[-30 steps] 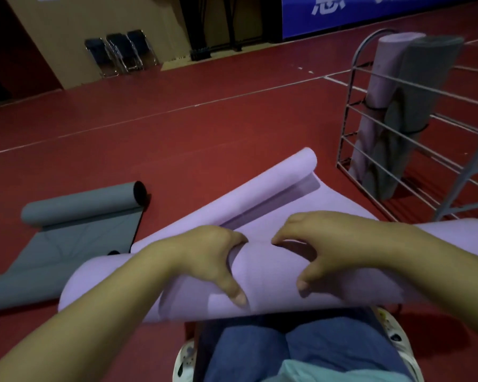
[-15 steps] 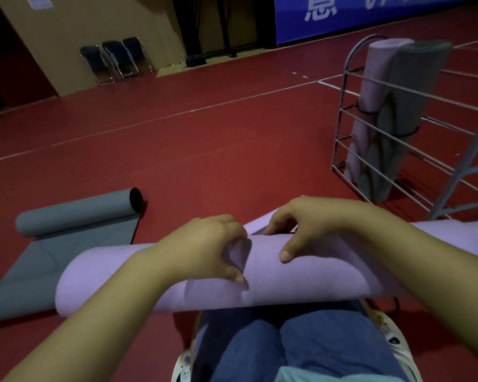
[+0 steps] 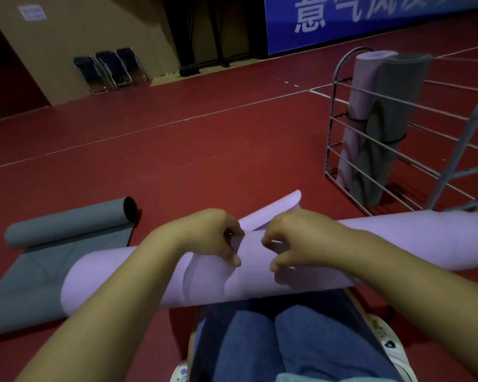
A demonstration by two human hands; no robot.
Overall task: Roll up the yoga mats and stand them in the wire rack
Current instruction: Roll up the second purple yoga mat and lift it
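A lilac yoga mat (image 3: pixel 155 274) lies rolled into a long tube across the red floor in front of my knees. Its last loose flap sticks out beyond my hands. My left hand (image 3: pixel 213 235) and my right hand (image 3: pixel 295 238) grip the top of the roll side by side, fingers curled over it and thumbs underneath. A grey yoga mat (image 3: pixel 66 224) lies to the left, half rolled, its flat part running toward the lower left. The wire rack (image 3: pixel 340 128) stands at the right and holds a rolled lilac mat (image 3: pixel 362 86) and a rolled grey mat (image 3: pixel 392 114), both upright.
My blue-trousered knees (image 3: pixel 287 340) and white shoes are just below the roll. Folded dark chairs (image 3: pixel 108 67) lean against the tan wall at the far left. A blue banner (image 3: pixel 342 15) hangs at the back. White lines cross the open red floor.
The lilac mat has rolled away from me and taken up nearly all the flat part. Both hands moved forward with it, and only a short flap now shows.
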